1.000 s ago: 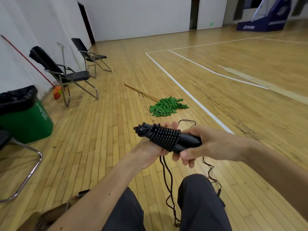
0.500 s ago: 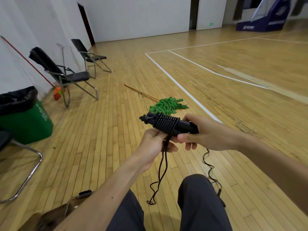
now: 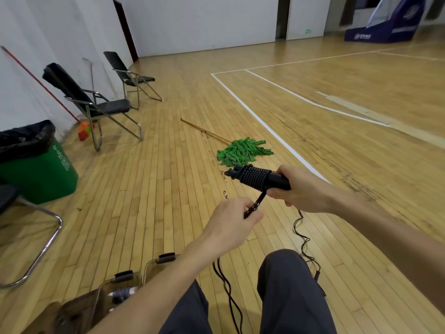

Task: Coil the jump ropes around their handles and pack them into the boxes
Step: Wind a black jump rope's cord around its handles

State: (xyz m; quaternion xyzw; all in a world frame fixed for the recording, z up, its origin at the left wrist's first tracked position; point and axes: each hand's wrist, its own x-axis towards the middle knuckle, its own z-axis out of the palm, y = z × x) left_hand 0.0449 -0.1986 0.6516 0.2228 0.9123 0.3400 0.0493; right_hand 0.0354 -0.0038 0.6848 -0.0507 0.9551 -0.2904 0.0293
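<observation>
My right hand grips the black jump rope handles, held level in front of me with their tips pointing left. A thick band of black rope coils wraps the handles left of my fingers. From the coils a doubled strand of rope runs down into my left hand, which pinches it just below the handles. The loose rope hangs on between my knees and out of view. No box shows clearly.
A green mop with a wooden stick lies on the wood floor just beyond my hands. Two folding chairs and a green bin stand along the left wall. A thin cable trails by my right knee. Clear containers sit at bottom left.
My left hand came out from under the handles and dropped lower, drawing the doubled rope down. My right hand carried the coiled handles up and to the right.
</observation>
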